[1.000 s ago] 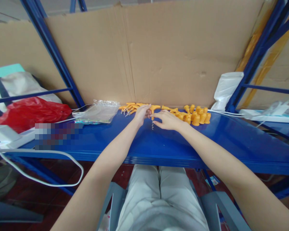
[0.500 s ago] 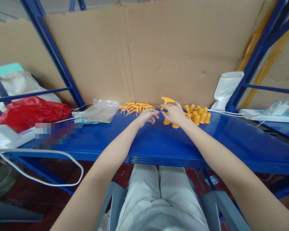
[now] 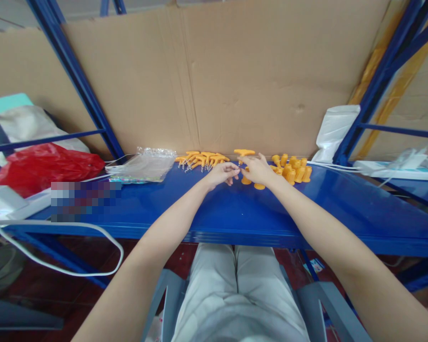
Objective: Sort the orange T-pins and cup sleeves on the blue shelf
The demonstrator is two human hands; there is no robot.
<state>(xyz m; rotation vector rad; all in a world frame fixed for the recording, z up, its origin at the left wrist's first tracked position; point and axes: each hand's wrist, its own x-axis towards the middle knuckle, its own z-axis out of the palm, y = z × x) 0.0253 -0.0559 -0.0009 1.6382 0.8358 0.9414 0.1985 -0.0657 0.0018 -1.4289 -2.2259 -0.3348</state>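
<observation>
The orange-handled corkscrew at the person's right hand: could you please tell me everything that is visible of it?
The orange-handled corkscrew has a smooth, plastic-looking T-shaped handle, its crossbar roughly level, with a bit of silvery metal visible below. It is in front of the cardboard panel, at the right hand, which seems to touch it, though the grip is unclear. The left hand is close by; contact cannot be made out.

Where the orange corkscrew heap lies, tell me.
In the head view, the orange corkscrew heap lies at the back of the blue tabletop, right of the clear plastic bags and beyond the left hand.
</observation>
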